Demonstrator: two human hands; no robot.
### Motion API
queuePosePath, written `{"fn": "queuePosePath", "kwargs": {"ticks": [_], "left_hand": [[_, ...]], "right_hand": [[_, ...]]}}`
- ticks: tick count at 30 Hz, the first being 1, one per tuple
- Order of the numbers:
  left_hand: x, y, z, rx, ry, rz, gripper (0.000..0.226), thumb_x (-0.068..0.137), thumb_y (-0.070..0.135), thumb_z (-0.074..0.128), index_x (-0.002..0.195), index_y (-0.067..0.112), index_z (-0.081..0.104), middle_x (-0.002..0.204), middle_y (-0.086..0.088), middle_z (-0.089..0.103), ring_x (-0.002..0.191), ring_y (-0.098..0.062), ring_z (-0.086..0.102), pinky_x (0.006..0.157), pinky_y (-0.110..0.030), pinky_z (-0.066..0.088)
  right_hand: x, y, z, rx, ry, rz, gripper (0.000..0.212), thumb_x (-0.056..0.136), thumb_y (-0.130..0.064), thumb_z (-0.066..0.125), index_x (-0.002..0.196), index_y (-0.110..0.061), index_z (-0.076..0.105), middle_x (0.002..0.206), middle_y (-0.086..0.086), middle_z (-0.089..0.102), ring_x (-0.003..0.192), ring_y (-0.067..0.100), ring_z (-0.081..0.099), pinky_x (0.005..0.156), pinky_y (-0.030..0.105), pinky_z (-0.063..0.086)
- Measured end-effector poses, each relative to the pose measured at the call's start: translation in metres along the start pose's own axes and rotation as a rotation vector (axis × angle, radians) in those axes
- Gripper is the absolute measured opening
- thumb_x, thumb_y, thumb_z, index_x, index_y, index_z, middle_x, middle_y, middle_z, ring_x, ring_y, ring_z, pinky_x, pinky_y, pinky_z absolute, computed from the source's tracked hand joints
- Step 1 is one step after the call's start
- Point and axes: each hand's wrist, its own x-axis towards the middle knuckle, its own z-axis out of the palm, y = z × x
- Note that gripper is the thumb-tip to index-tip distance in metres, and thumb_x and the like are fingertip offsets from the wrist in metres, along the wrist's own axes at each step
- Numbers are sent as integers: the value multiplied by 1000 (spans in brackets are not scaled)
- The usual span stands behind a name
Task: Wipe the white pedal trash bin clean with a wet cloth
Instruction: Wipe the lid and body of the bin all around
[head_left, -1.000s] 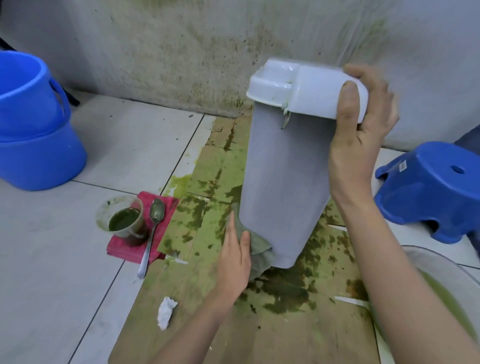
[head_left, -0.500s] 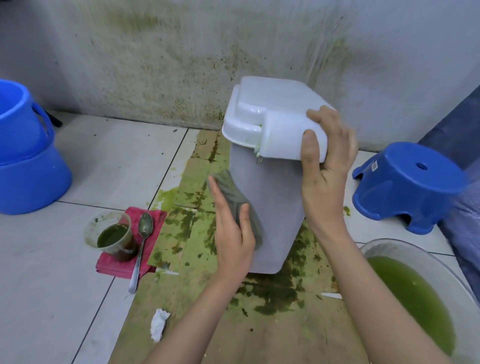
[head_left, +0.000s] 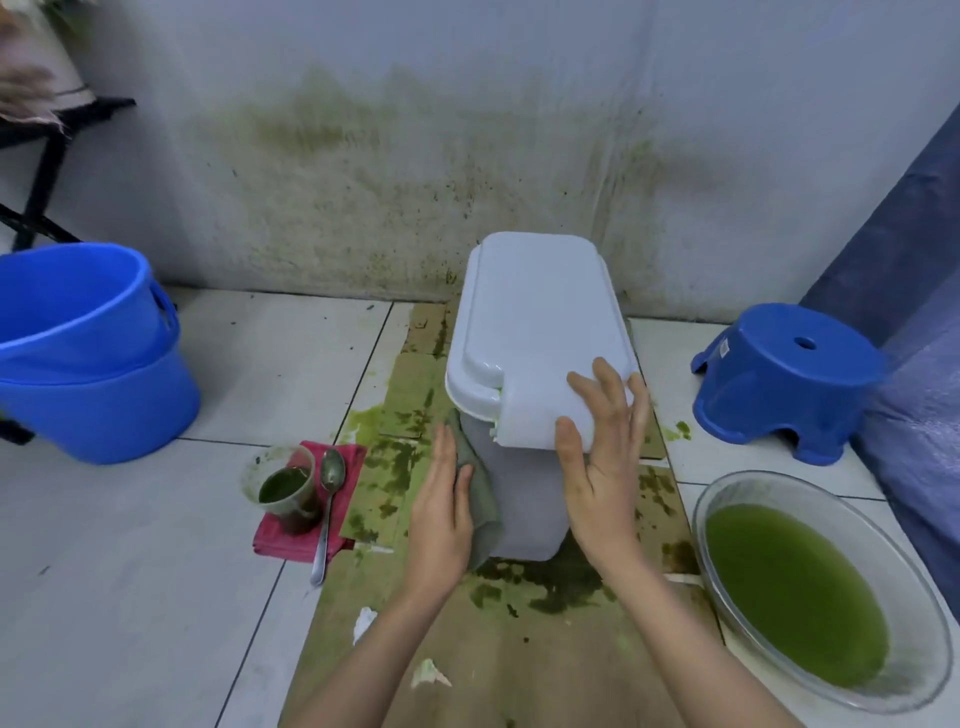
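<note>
The left hand (head_left: 441, 512), fingers straight and together, presses one grey-green cloth (head_left: 480, 493) flat against the bin's left side. The right hand (head_left: 602, 457) rests with spread fingers on the near lid corner. The one white bin (head_left: 530, 332) stands on stained cardboard (head_left: 519, 649) by the wall. Around it: two stacked blue buckets (head_left: 88, 353), one blue stool (head_left: 784, 379), one bowl (head_left: 810, 592) of green liquid, one cup (head_left: 283, 486), one spoon (head_left: 327, 512), one red cloth (head_left: 291, 535).

Left hand (head_left: 440, 512) presses cloth (head_left: 480, 496) against bin (head_left: 524, 488) side
</note>
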Motion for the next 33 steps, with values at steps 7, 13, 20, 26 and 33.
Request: {"fn": "queuePosePath", "kwargs": {"ticks": [7, 13, 20, 26, 33], "left_hand": [[-24, 32, -48, 4, 204, 142, 49, 102, 18, 36, 149, 20, 23, 157, 3, 23, 138, 10, 20, 106, -3, 21], [1, 94, -52, 105, 56, 522, 48, 101, 18, 34, 148, 14, 24, 157, 2, 19, 146, -25, 18, 118, -30, 17], [50, 128, -27, 313, -435, 284, 56, 99, 51, 12, 151, 31, 13, 155, 22, 4, 143, 4, -3, 119, -36, -9], [54, 110, -55, -306, -421, 51, 60, 95, 53, 28, 150, 29, 23, 155, 11, 25, 134, 12, 27, 111, -15, 26], [50, 96, -35, 177, -358, 385, 51, 98, 50, 10, 146, 34, 13, 152, 25, 8, 143, 7, 1, 118, -27, -10]], "right_hand": [[1, -20, -23, 3, -171, 141, 32, 93, -58, 25, 124, -63, 30, 143, -42, 12, 141, -5, -6, 114, 38, 7], [8, -46, -39, 199, -68, 293, 39, 94, -60, 23, 132, -60, 27, 149, -29, 23, 142, -3, 8, 119, 41, 12], [11, -54, -47, 87, 164, 370, 44, 96, -40, 43, 139, -29, 39, 148, -9, 35, 141, 7, 21, 114, 46, 26], [7, -62, -25, -430, -77, -25, 51, 95, -48, 40, 142, -26, 39, 149, -10, 34, 142, 12, 21, 116, 37, 9], [-15, -49, -26, -407, 99, -52, 44, 94, -13, 33, 135, -11, 49, 142, 3, 45, 137, 22, 34, 115, 44, 20]]}}
